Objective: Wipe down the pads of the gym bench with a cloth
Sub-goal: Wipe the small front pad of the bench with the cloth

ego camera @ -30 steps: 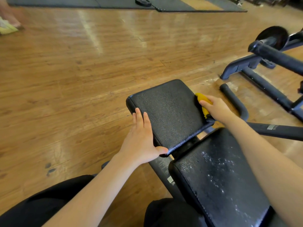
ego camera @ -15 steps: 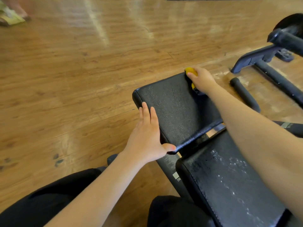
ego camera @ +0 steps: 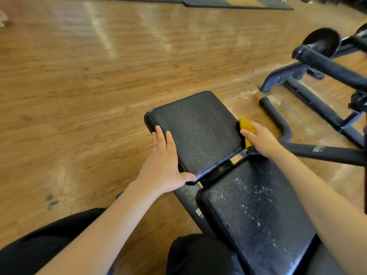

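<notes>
— What is happening now?
— The right hand [ego camera: 260, 138] squeezes a yellow cloth [ego camera: 245, 129] against the right side of the small black seat pad [ego camera: 195, 130]. The left hand [ego camera: 163, 165] lies open, gripping its left edge.
— What next?
— Probably the long black pad [ego camera: 258, 211] nearer the person; white specks show there.

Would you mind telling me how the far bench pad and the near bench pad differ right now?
The far pad looks evenly dark, while the near pad is speckled with pale droplets or flecks. The left hand rests on the far pad's left edge and the right hand presses a yellow cloth against its right side; neither hand touches the near pad. Both are black, textured and padded.
</notes>
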Available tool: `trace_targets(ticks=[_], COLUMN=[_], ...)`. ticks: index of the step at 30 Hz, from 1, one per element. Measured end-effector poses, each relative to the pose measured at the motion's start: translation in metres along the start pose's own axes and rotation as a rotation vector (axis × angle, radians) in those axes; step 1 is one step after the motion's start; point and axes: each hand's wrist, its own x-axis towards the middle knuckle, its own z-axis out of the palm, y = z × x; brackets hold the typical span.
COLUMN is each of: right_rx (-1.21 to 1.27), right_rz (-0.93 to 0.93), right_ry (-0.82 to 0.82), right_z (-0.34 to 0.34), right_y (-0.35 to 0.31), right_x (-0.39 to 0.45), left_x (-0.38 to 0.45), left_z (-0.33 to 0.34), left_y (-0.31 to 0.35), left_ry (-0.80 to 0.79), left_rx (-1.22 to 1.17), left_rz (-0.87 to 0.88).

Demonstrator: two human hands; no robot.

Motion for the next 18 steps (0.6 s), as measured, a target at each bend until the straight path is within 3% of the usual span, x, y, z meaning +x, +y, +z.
trace_targets(ticks=[9, 15, 18], right_rx=[-0.113, 0.209, 0.246], right_rz=[-0.113, -0.047, -0.038], right_ry=[0.01, 0.02, 0.006], right_z=[0.022, 0.026, 0.022], right_y=[-0.079, -0.088, -0.075], right_x=[0.07, 0.103, 0.092], left_x=[-0.001, 0.001, 0.001], left_z=[0.002, 0.002, 0.001], left_y=[-0.003, -0.005, -0.002], left_ry=[0.029, 0.011, -0.012], left_rx=[0.027, 0.028, 0.012], left_rz=[0.013, 0.024, 0.009])
